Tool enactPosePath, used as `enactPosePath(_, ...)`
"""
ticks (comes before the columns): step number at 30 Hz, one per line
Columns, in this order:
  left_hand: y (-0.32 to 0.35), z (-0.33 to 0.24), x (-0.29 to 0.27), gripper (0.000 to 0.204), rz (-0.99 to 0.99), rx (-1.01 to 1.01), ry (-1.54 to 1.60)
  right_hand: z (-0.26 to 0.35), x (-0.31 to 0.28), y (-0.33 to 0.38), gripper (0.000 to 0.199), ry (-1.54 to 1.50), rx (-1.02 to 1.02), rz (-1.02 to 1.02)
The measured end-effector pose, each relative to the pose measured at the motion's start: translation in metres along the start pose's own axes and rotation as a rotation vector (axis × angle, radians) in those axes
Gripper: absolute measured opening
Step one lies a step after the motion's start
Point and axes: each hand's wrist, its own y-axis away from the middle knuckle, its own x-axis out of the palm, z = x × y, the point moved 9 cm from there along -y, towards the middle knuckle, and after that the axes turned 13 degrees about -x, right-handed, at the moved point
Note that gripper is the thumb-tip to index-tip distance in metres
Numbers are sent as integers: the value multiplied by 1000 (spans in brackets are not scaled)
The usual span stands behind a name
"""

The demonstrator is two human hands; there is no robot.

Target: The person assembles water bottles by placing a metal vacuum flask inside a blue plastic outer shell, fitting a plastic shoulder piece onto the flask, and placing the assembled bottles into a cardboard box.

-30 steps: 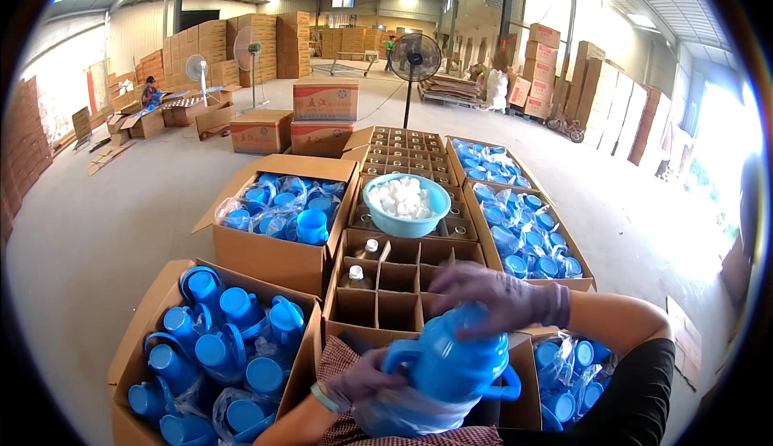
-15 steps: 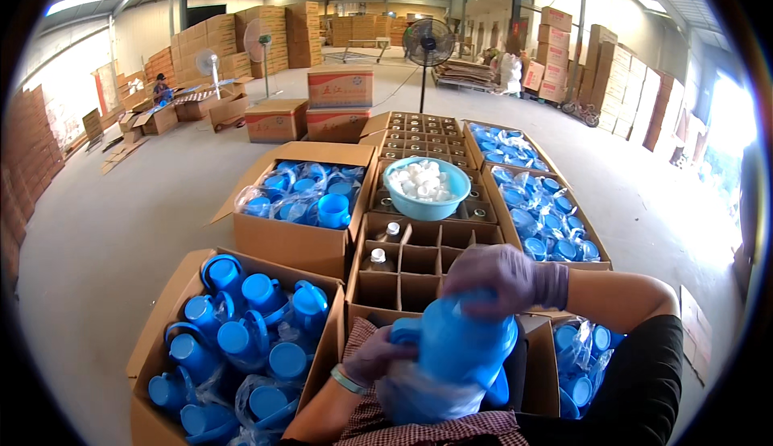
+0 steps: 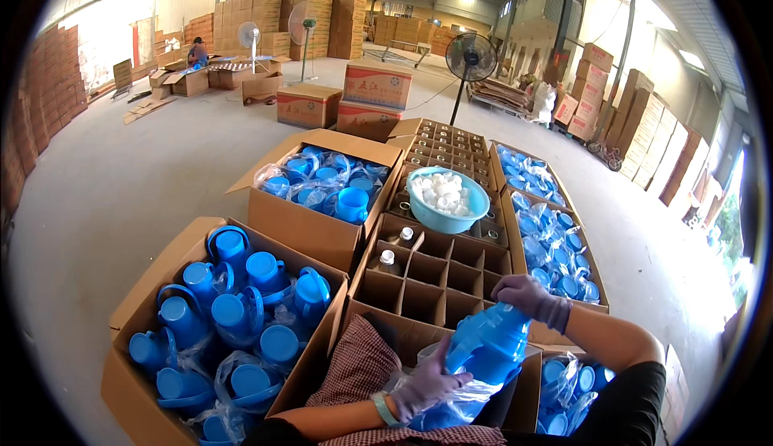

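Note:
A blue plastic thermos jug is tilted in front of my lap, its lower part wrapped in a clear plastic bag. My left hand, in a purple-grey glove, is closed round the jug's near left side. At its narrow upper end, my gloved right hand has curled fingers closed over the top, hiding that part. Just beyond the jug stands a divided carton with bare cardboard cells. Two clear bottles with white tops, one of them a near bottle, stand in its left cells.
An open carton of blue jugs stands at left, another carton behind it. Blue jugs in bags fill cartons along the right. A light-blue basin of white caps rests on the divided cartons. A black fan stands beyond.
My view has swung, shifting the scene to the right. The jug's narrow top has come into sight, and my right hand has gone from over its body to that upper end.

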Motion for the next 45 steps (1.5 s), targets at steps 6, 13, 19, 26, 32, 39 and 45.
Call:
enactPosePath(6,13,-22,-74,94,482,-258,81,134,-40,-16,47,-168,-601,-51)
enactPosePath(13,19,-7,-56,94,114,-239,-137,68,-10,13,52,-278,-279,-136)
enactPosePath(19,26,-30,-57,75,-62,-142,36,75,-37,30,78,-331,-351,-344)
enactPosePath(26,38,-64,-150,67,-182,322,525,-29,46,178,14,-404,244,-1262)
enactPosePath(32,41,-51,-178,62,-26,447,850,42,67,114,31,-58,-58,-1247)
enactPosePath(39,45,-65,-148,59,-220,459,777,33,37,103,41,293,-335,-902)
enactPosePath(45,22,-62,-144,67,-300,401,724,-32,117,121,81,-352,-231,-1323)
